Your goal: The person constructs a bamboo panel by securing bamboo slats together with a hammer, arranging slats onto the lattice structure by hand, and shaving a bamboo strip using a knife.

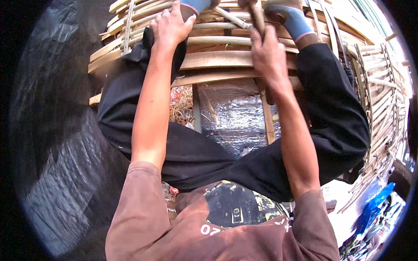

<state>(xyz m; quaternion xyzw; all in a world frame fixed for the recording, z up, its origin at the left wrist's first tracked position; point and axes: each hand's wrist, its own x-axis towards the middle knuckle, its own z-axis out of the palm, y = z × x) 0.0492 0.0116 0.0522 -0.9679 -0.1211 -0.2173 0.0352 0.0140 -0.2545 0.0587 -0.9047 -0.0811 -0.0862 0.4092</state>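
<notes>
My right hand (269, 54) is wrapped round the wooden handle (257, 19) of what looks like a hammer. Its upper end is cut off by the top edge of the view, and the butt shows below my wrist. My left hand (171, 27) lies over the left part of a frame of pale wood and bamboo slats (217, 60), thumb spread from the fingers. Whether a small piece sits under those fingertips is hidden. Both my feet, in blue socks (298, 21), rest on the slats at the top, one beside each hand.
Black plastic sheeting (56, 143) covers the left side. Below the slats, between my legs, is a silvery foil-like panel (233, 111) beside wood shavings (182, 104). Another slatted bamboo piece (379, 87) stands at right, with a blue plastic bag (379, 204) lower down.
</notes>
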